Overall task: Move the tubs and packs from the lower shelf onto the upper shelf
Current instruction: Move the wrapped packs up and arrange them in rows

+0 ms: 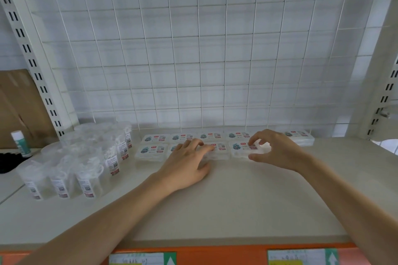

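Observation:
On the pale upper shelf (237, 200), two rows of flat clear packs (154, 139) with red and blue labels lie along the back. Several clear round tubs (88, 176) with barcode labels stand at the left. My left hand (185, 165) lies over a front-row pack (219, 149), fingers curled on its top and thumb at its near edge. My right hand (277, 150) holds the neighbouring front-row pack (239, 148), fingertips on its top and thumb at its near edge. The lower shelf is out of view.
A white wire grid (204, 49) closes the back of the shelf. Slotted uprights (32, 62) stand at both sides. A white and green tube (21, 143) and brown cardboard (17, 103) are beyond the left upright. An orange price strip (215, 254) runs along the front edge.

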